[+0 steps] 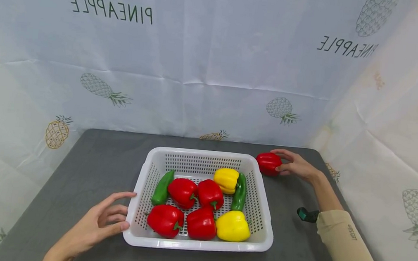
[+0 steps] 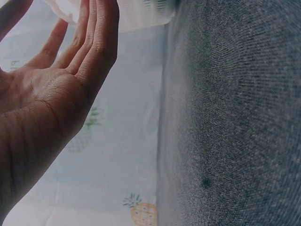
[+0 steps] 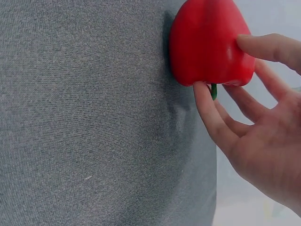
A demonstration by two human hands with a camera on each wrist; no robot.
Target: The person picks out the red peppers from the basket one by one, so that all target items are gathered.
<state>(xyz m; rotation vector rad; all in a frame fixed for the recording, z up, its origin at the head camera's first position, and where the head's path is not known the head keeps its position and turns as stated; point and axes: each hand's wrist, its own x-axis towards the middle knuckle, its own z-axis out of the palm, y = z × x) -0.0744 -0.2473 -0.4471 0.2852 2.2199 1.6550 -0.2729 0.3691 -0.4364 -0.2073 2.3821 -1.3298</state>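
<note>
At the back right of the table lies a red bell pepper (image 1: 268, 164) (image 3: 209, 44), just outside the basket. My right hand (image 1: 296, 166) (image 3: 268, 127) holds it, thumb on one side and fingers round its stem end. The white plastic basket (image 1: 199, 246) stands mid-table with several red bell peppers (image 1: 165, 220), two yellow bell peppers (image 1: 233, 226) and two long green peppers (image 1: 162, 187) inside. At the basket's left rim, my left hand (image 1: 98, 224) (image 2: 51, 89) touches the edge with fingertips and thumb, its fingers loosely bent and gripping nothing.
The grey table (image 1: 109, 159) ends at a pale cloth with pineapple prints (image 1: 207, 64) behind it and at both sides. A dark strap-like object (image 1: 307, 215) shows beside the right forearm, near the sleeve cuff.
</note>
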